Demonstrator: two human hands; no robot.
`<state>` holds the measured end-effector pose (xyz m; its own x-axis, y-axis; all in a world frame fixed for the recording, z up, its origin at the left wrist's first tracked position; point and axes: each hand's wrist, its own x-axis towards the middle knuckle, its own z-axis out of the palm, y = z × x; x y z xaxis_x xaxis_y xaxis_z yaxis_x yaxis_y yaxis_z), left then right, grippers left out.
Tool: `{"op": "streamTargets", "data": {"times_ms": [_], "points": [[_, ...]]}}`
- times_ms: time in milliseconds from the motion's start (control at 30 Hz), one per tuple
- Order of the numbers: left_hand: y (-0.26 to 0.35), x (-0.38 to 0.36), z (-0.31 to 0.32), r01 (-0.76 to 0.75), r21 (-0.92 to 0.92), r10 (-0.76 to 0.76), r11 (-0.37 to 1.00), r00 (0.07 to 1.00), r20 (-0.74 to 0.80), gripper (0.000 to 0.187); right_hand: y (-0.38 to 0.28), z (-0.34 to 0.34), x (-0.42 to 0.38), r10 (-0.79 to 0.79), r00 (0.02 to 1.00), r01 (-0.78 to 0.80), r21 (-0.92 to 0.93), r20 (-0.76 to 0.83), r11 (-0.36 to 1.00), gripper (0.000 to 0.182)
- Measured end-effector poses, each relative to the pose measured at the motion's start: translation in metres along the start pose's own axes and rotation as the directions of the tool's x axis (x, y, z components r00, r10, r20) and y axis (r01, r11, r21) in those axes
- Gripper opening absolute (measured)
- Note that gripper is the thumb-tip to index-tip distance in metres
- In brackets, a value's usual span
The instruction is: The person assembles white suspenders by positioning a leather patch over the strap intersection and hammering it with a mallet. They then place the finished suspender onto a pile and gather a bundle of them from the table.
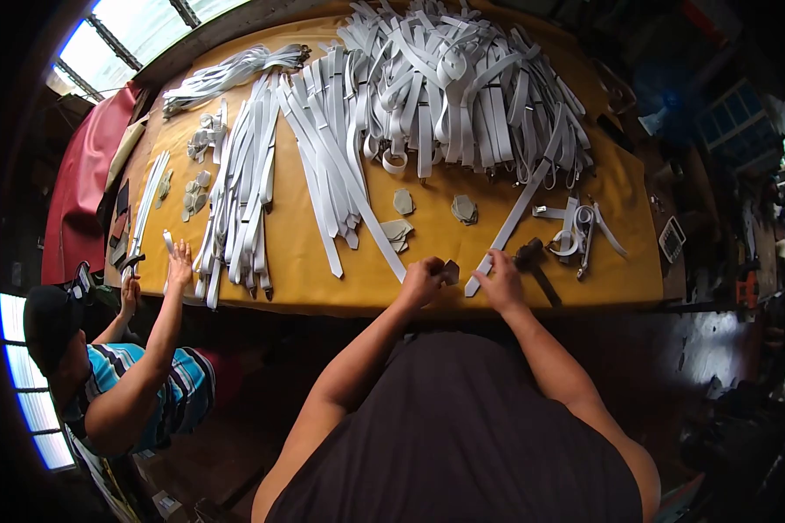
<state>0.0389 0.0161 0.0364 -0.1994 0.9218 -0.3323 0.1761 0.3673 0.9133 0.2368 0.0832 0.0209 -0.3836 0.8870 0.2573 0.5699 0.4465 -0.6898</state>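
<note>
At the table's near edge, my left hand [422,282] pinches a small angular grey piece [450,271] that looks like the cut patches nearby. My right hand [502,280] has its fingers closed on a white strap [513,218] close to its pointed end, which lies on the table. That strap runs up and right into a big heap of white straps [449,87]. Another white strap [358,196] reaches down to my left hand from a second pile. A hammer [532,260] with a dark handle lies just right of my right hand.
Small beige patches [397,234] lie in little stacks on the yellow table cover [314,292]. Coiled straps with metal clips [576,231] rest at the right. More white straps [244,187] lie to the left, where a co-worker [144,383] in a striped shirt handles a strap.
</note>
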Motion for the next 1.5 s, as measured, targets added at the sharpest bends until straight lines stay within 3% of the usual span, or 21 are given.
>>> {"op": "streamTargets", "data": {"times_ms": [33,67,100,167,233,300,367,433,567,633,667,733,767,833,1167,1500], "points": [[-0.002,0.003,0.0,-0.044,0.144,0.05,0.989,0.998,-0.04,0.025,-0.001,-0.006,0.0,-0.002,1.0,0.002,0.0,0.004,1.0,0.053],[-0.005,0.006,0.0,-0.08,0.285,0.105,0.955,0.992,-0.072,0.029,-0.01,-0.018,0.002,0.209,0.974,-0.202,-0.087,0.082,0.976,0.056],[-0.009,0.009,0.002,-0.077,0.283,0.101,0.956,0.992,-0.071,0.029,-0.014,-0.025,0.002,0.417,0.898,-0.39,-0.188,0.138,0.902,0.059],[-0.012,0.014,0.007,-0.159,0.403,0.22,0.901,0.969,-0.109,0.031,-0.011,-0.017,-0.002,0.408,0.903,-0.371,-0.232,0.135,0.899,0.068],[-0.011,0.014,0.01,-0.149,0.422,0.212,0.894,0.972,-0.105,0.028,-0.014,-0.005,-0.003,0.294,0.954,-0.251,-0.38,0.059,0.891,0.075],[-0.011,0.013,0.012,-0.14,0.444,0.202,0.885,0.975,-0.095,0.025,-0.016,0.007,-0.002,0.292,0.955,-0.255,-0.379,0.043,0.89,0.077],[-0.019,0.015,0.013,-0.215,0.513,0.315,0.831,0.942,-0.115,0.022,-0.012,0.013,0.001,0.289,0.957,-0.257,-0.376,0.03,0.89,0.08],[-0.025,0.014,0.012,-0.254,0.495,0.352,0.831,0.929,-0.115,0.022,-0.01,0.014,0.001,0.347,0.937,-0.339,-0.15,0.031,0.929,0.081],[-0.022,0.006,0.012,-0.295,0.452,0.385,0.842,0.915,-0.12,0.02,-0.006,0.011,-0.001,0.328,0.944,-0.329,-0.05,-0.029,0.943,0.074],[-0.024,0.003,0.012,-0.308,0.457,0.396,0.835,0.912,-0.109,0.019,0.004,0.011,-0.001,0.352,0.936,-0.351,0.029,-0.009,0.936,0.052],[-0.025,0.002,0.012,-0.322,0.463,0.407,0.826,0.909,-0.095,0.018,0.006,0.008,-0.001,0.348,0.937,-0.348,0.027,-0.006,0.937,0.052],[-0.027,0.002,0.013,-0.324,0.461,0.412,0.826,0.905,-0.102,0.018,0.008,0.004,-0.001,0.341,0.933,-0.339,-0.036,0.12,0.94,0.03],[-0.028,0.003,0.013,-0.33,0.46,0.419,0.824,0.902,-0.104,0.018,0.009,0.002,-0.002,0.337,0.933,-0.335,-0.038,0.124,0.941,0.03],[-0.028,0.001,0.012,-0.324,0.456,0.412,0.829,0.905,-0.105,0.019,0.009,-0.002,-0.002,0.29,0.947,-0.306,0.12,0.139,0.944,0.021],[-0.025,-0.002,0.014,-0.33,0.511,0.43,0.794,0.898,-0.09,0.027,0.025,-0.013,0.007,0.363,0.848,-0.509,0.401,0.386,0.762,0.013],[-0.026,-0.004,0.013,-0.318,0.474,0.412,0.821,0.905,-0.106,0.027,0.032,-0.005,0.012,0.349,0.818,-0.55,0.445,0.457,0.707,0.012]]}}
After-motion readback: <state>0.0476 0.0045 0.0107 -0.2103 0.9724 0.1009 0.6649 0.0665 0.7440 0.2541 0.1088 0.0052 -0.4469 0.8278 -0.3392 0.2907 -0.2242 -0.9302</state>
